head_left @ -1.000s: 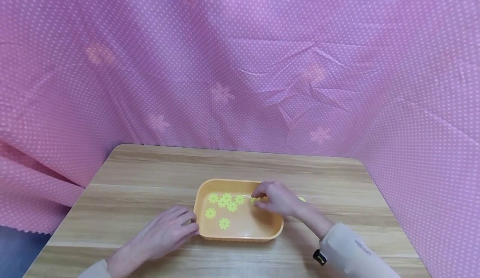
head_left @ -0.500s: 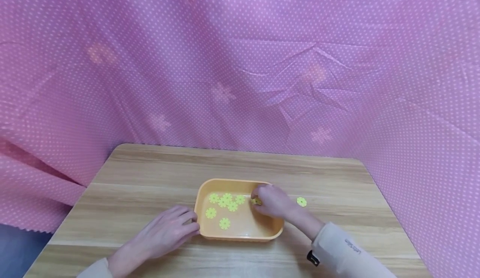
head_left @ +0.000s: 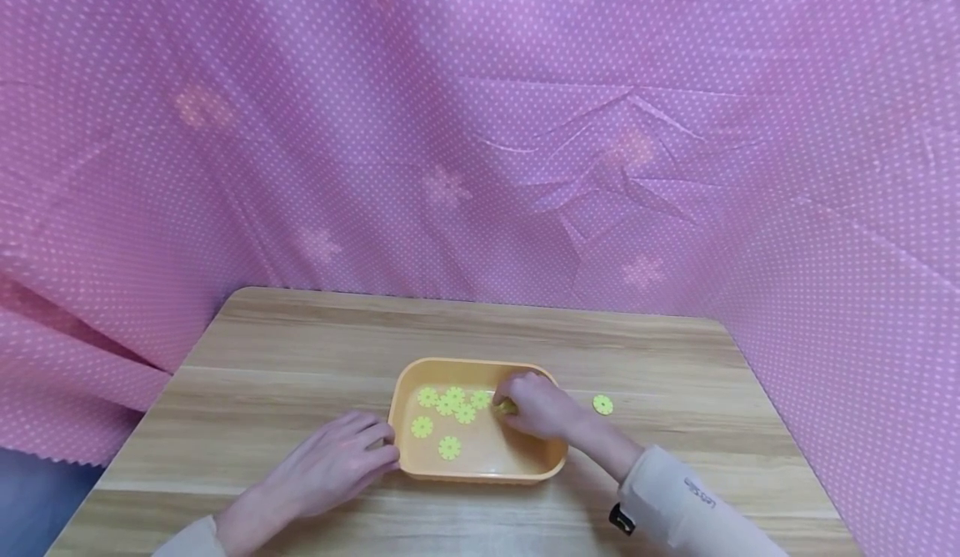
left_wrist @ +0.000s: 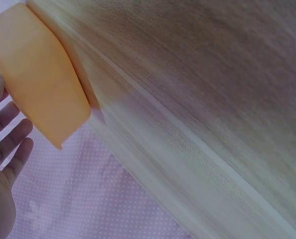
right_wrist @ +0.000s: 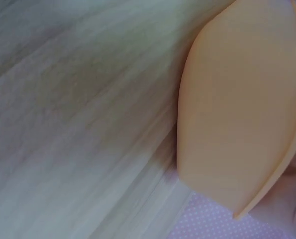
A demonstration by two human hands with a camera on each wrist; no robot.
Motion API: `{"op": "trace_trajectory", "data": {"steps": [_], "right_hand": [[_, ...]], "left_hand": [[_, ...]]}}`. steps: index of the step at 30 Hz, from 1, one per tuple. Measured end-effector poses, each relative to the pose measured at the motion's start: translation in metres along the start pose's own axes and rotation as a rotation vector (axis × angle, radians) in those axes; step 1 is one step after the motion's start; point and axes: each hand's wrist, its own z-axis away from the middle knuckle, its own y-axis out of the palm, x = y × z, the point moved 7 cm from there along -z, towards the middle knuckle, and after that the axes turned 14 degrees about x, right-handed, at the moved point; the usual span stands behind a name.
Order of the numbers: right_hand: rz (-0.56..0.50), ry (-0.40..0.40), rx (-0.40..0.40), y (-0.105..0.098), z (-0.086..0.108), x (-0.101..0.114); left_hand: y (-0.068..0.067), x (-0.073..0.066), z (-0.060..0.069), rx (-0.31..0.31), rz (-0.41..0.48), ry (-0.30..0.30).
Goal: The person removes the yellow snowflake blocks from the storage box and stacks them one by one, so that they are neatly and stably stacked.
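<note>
A shallow orange plastic tray point(head_left: 480, 479) lies on the table, with several yellow flower-shaped discs point(head_left: 448, 448) scattered inside, mostly on its left half. The left hand point(head_left: 341, 461) rests at the tray's left end with thumb and fingertips against its rim; in the left wrist view the other fingers lie loosely extended. Inside the tray's right part, the right hand point(head_left: 536, 407) pinches a yellow flower disc point(head_left: 507, 407), mostly hidden by the fingers. The right wrist view shows the tray's outer wall point(right_wrist: 237, 99), with only part of the hand behind the rim.
One more yellow flower disc point(head_left: 603, 404) lies on the wooden table point(head_left: 300, 340), right of the tray. Pink dotted cloth point(head_left: 480, 165) hangs behind the table and along its sides. A dark tag hangs at the right sleeve point(head_left: 675, 490).
The right hand has lowered and shifted slightly left in the tray, its fingers closing on a flower disc. The disc right of the tray has come into fuller view. The left hand stays put.
</note>
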Motion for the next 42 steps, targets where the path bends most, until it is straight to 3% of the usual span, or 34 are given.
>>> {"op": "trace_trajectory", "data": {"steps": [13,26,42], "right_hand": [[-0.062,-0.034,0.031,0.0061,-0.0026,0.0080],[-0.007,-0.019,0.055,0.0097,-0.0026,0.0036],[0.020,0.006,0.014,0.0086,-0.0071,0.0004]], "left_hand": [[-0.0004,-0.0016,0.0008,-0.019,-0.011,0.010],[0.0017,-0.0030,0.0035,-0.038,-0.015,0.031],[0.0004,-0.0031,0.0019,-0.036,-0.009,0.028]]}}
